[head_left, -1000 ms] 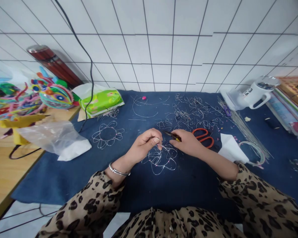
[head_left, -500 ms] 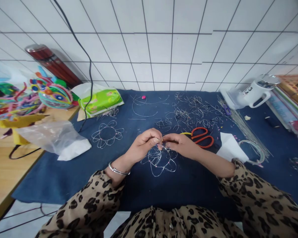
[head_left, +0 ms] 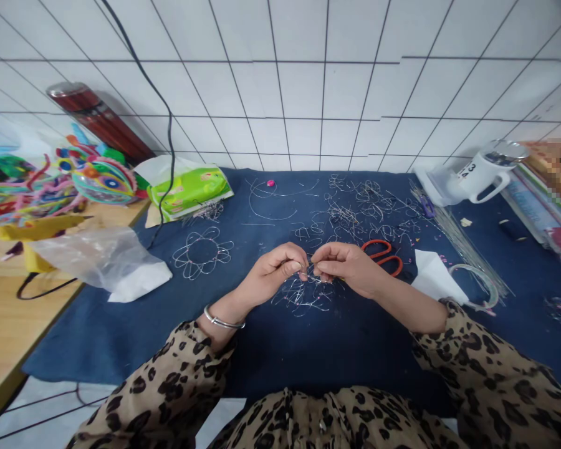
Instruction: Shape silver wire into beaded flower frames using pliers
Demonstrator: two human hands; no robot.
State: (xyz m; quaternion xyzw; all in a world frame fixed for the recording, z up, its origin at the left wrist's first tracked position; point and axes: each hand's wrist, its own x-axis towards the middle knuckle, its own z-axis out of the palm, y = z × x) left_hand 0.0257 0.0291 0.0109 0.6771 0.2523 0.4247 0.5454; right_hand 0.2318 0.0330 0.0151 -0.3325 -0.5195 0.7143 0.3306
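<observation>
Between my hands is a looped wire flower [head_left: 303, 304] with small pink specks along it, its loops hanging below my fingers. My left hand [head_left: 280, 267] pinches its upper edge between thumb and fingertips. Close beside it, my right hand [head_left: 341, 267] has thumb and fingers pressed together at the wire; the exact bit it grips is too fine to see clearly. Just behind my right hand lie orange-handled scissors [head_left: 378, 248], their blades hidden by the hand. A second wire flower [head_left: 202, 252] rests flat on the dark blue cloth [head_left: 168, 349] to the left.
Tangled wire scraps [head_left: 346, 209] lie at the back. Rightward are straight wires [head_left: 462, 243], a clear ring [head_left: 489, 287], white paper [head_left: 434, 274] and a white mug [head_left: 484, 174]. Leftward stand a green tissue pack [head_left: 191, 190], a plastic bag [head_left: 103, 255] and a yellow glue gun [head_left: 32, 240].
The wire flower has tilted and looks flatter, its lower loops higher than before. My right hand has turned and shifted slightly right, with its fingers more curled.
</observation>
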